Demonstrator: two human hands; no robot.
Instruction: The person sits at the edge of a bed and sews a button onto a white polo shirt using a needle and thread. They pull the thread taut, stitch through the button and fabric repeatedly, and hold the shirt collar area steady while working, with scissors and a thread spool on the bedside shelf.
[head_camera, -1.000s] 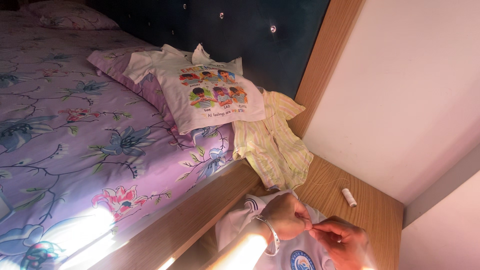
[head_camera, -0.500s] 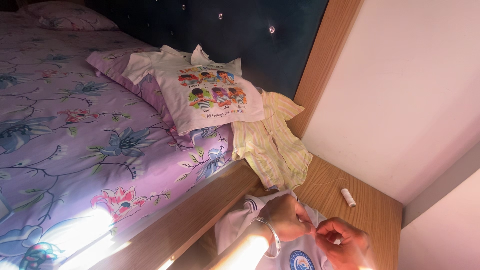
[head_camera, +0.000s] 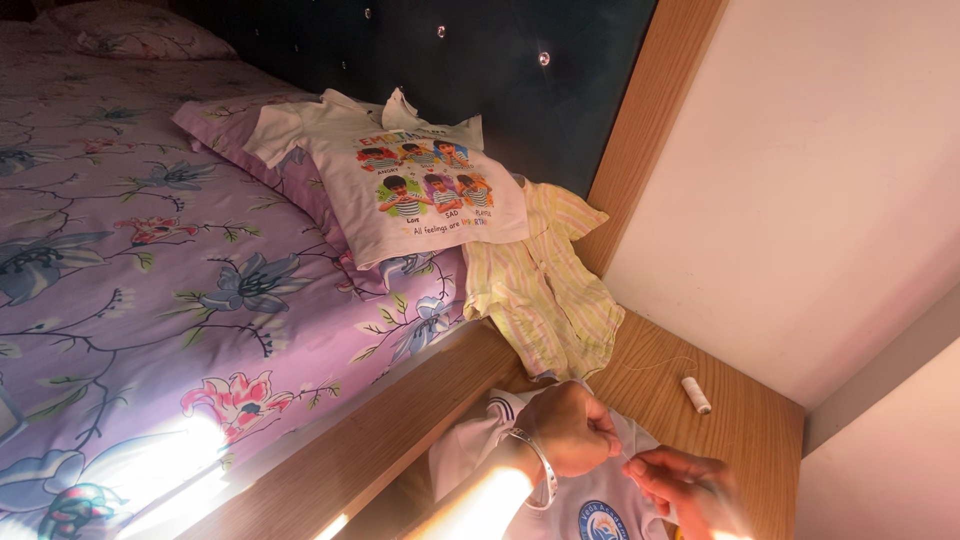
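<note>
At the wooden ledge's (head_camera: 740, 420) near edge, left hand (head_camera: 570, 430) pinches the white shirt (head_camera: 590, 500) taut while right hand (head_camera: 690, 485) pinches closed beside it; a thread spool (head_camera: 697, 395) lies near the wall.

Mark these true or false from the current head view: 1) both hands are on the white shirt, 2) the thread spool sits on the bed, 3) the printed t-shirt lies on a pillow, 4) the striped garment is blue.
1) True: the left hand and right hand meet over the white shirt.
2) False: the thread spool lies on the wooden ledge, beside the bed.
3) True: the printed t-shirt lies on a floral pillow.
4) False: the striped garment is pale yellow-green.
</note>
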